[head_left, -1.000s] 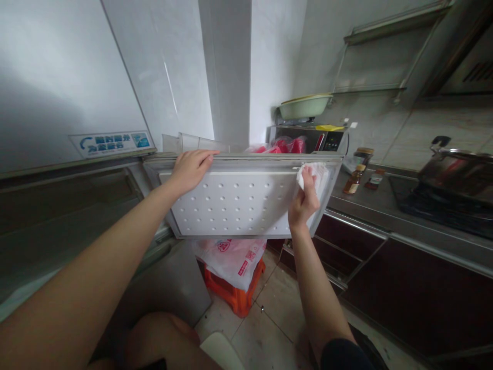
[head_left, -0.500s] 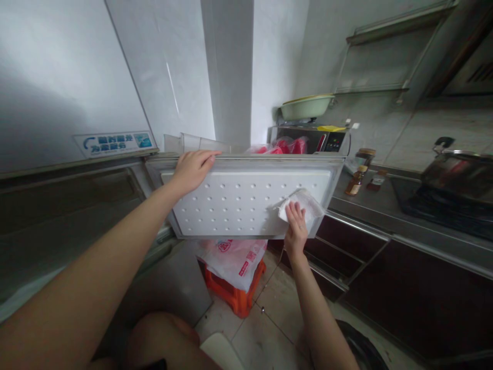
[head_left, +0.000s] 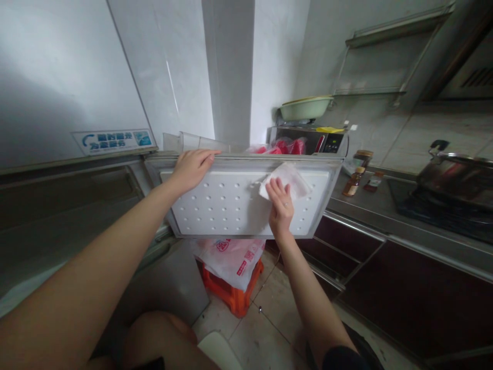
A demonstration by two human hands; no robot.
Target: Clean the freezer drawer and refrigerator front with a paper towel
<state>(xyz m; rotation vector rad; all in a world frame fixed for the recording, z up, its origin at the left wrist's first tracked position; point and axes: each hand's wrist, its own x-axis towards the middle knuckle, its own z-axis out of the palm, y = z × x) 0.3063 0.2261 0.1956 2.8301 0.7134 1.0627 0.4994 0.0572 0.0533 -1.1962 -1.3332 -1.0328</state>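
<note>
A white fridge door [head_left: 215,201] with a dimpled inner panel stands swung out in front of me. My left hand [head_left: 193,168] grips its top edge near the hinge side, fingers laid over the rim. On the panel's right half, my right hand [head_left: 281,208] holds a white cloth [head_left: 296,182] pressed against the surface, fingers extended over it. The cloth is spread out, its upper part close to the panel's top. At the left, the fridge compartment [head_left: 77,210] is dim inside.
Below the door, an orange stool [head_left: 239,303] carries a white plastic bag [head_left: 241,264] with red print. A microwave [head_left: 334,142] with a green basin [head_left: 306,109] on top stands behind. Along the right counter are a small bottle [head_left: 352,184] and a pot [head_left: 449,177].
My right hand has slid the cloth up and to the left across the panel. My left hand stays on the door's top edge.
</note>
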